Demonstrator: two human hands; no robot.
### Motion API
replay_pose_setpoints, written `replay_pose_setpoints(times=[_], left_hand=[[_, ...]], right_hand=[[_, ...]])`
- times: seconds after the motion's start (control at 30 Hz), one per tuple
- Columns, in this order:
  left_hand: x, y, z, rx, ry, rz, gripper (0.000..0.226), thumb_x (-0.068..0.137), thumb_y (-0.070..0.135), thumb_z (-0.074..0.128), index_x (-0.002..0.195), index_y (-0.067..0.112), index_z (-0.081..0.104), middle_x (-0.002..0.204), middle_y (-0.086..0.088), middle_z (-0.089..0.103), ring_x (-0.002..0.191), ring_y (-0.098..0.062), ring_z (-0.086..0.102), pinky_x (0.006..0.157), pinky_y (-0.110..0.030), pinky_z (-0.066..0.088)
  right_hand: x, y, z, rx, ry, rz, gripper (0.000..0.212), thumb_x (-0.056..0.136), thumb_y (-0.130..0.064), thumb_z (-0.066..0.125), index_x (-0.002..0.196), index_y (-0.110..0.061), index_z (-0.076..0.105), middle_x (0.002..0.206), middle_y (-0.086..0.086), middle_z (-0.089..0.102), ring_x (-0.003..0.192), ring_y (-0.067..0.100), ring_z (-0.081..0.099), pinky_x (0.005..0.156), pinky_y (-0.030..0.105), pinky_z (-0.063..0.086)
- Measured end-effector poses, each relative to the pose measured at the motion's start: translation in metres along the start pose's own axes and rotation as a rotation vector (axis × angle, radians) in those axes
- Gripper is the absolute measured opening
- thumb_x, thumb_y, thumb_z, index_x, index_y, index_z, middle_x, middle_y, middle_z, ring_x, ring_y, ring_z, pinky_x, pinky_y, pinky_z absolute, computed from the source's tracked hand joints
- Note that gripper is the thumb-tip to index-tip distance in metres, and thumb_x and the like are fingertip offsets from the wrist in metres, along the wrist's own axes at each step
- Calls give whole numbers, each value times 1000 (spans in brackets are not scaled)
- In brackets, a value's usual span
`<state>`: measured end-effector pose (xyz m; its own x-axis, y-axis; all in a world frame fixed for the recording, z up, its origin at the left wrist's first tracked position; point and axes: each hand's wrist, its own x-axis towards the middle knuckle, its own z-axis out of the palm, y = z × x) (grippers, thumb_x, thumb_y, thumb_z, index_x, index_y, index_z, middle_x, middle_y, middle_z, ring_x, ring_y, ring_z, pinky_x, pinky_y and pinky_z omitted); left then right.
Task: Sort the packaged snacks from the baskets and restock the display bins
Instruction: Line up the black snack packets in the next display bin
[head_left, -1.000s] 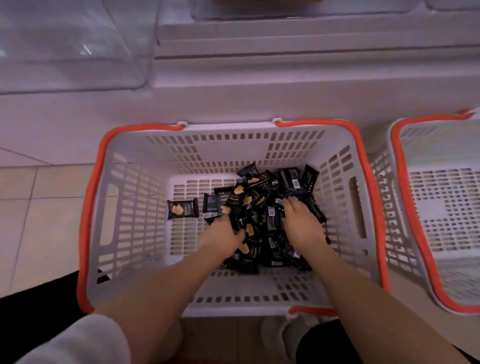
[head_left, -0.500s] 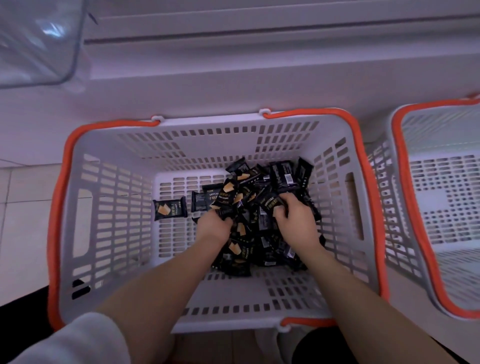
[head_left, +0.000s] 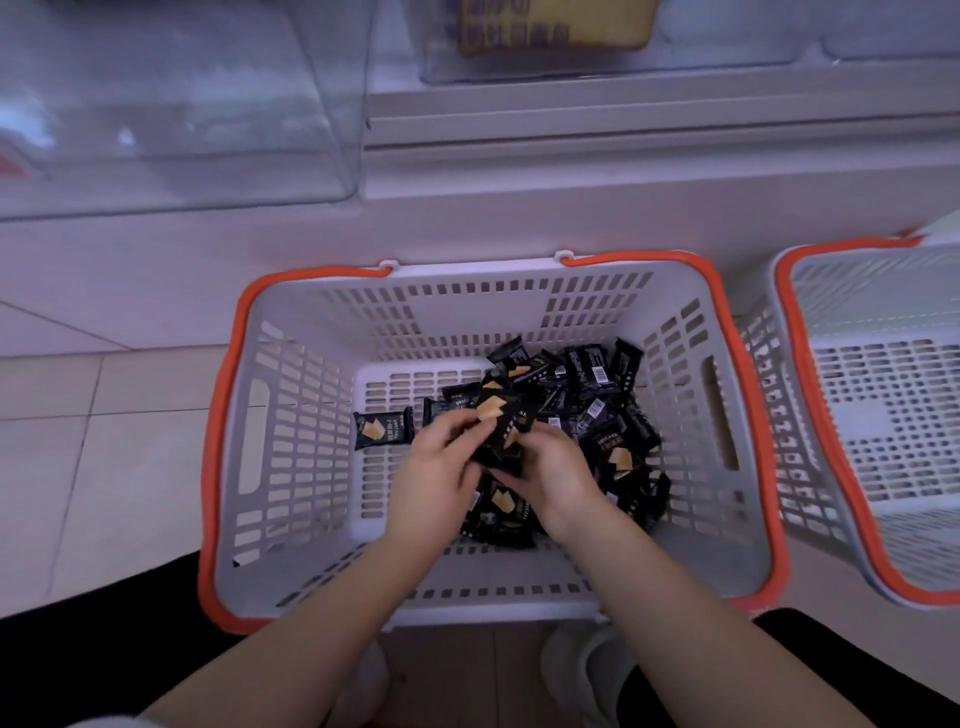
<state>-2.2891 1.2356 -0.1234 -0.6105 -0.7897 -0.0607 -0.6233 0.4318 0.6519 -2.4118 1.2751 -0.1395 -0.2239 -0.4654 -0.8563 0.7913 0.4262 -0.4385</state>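
A slotted grey plastic basket (head_left: 291, 467) with an orange rim sits mid-frame on the tiled floor (head_left: 104, 441). Glossy black snack packets (head_left: 618, 457) lie heaped toward its right half. The left hand (head_left: 436, 473) and right hand (head_left: 556, 478) meet over the heap, fingers curled on a held bunch of packets (head_left: 501, 428). A second basket (head_left: 883, 415) stands at right; clear display bins (head_left: 171, 104) fill the upper left.
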Motion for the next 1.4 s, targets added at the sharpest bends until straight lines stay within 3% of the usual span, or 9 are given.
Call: replay_pose_setpoints(times=[0.13, 0.27, 0.5, 0.63, 0.77, 0.93, 1.07, 1.23, 1.4], left_hand=[[-10, -1, -12, -32, -44, 112, 48, 80, 2, 66, 127, 7, 57, 132, -13, 48, 121, -28, 48, 100, -38, 42], [-13, -2, -26, -178, -45, 150, 37, 86, 23, 59, 123, 16, 59, 130, 6, 44, 121, -3, 41, 102, -13, 33], [-8, -10, -25, -718, -15, -556, 19, 83, 17, 68, 96, 23, 55, 98, 1, 62, 89, -13, 61, 69, -14, 49], [-11, -15, -22, -743, -75, -567, 16, 82, 11, 68, 93, 18, 59, 94, -4, 64, 83, -13, 61, 59, -5, 46], [-4, -22, -30, -761, -58, -565, 20, 82, 8, 67, 84, 27, 63, 90, 4, 67, 84, -13, 62, 71, -17, 48], [9, -33, -40, -539, -181, -503, 21, 82, 15, 69, 82, 35, 66, 80, 8, 65, 70, -8, 59, 56, -14, 44], [18, -32, -38, -577, -297, -505, 16, 82, 21, 69, 93, 31, 64, 86, 2, 69, 76, -12, 65, 66, -23, 48], [21, -37, -26, -698, -224, -713, 31, 84, 33, 66, 107, 13, 62, 101, -8, 66, 90, -21, 61, 75, -31, 48], [10, -43, -15, -1201, -158, -924, 44, 81, 47, 58, 111, 16, 58, 104, -8, 69, 97, -19, 66, 79, -28, 51]], right_hand=[[-14, -3, 6, 32, -57, -106, 23, 96, -19, 46, 118, -12, 51, 116, 16, 63, 103, 26, 60, 84, 40, 51], [-23, 0, 9, -169, -72, -204, 30, 88, -20, 63, 114, -13, 50, 110, 11, 65, 107, 28, 61, 95, 47, 48], [-24, 17, 10, -166, -128, -268, 29, 87, -11, 63, 111, -16, 48, 97, 2, 70, 95, 19, 64, 93, 44, 50], [-21, 22, 6, -118, -164, -205, 19, 94, -22, 52, 112, -15, 51, 101, 3, 68, 93, 18, 63, 85, 39, 53], [-17, 5, -4, -84, -64, -232, 15, 98, -19, 44, 92, -16, 57, 89, 2, 67, 85, 18, 62, 74, 36, 54], [-15, -14, -26, -440, -142, -376, 13, 93, -17, 54, 90, -23, 65, 80, -10, 69, 78, 9, 62, 82, 31, 51], [-16, -8, -21, -810, -258, -386, 12, 91, -21, 58, 91, -31, 63, 95, -8, 66, 87, 7, 62, 83, 26, 47], [-12, 8, -15, -646, -302, -276, 13, 95, -20, 51, 103, -29, 57, 100, -9, 67, 94, 6, 62, 86, 25, 47], [-4, 26, -4, -403, -97, -179, 24, 93, -22, 56, 114, -12, 54, 97, 2, 66, 89, 17, 62, 93, 39, 48]])
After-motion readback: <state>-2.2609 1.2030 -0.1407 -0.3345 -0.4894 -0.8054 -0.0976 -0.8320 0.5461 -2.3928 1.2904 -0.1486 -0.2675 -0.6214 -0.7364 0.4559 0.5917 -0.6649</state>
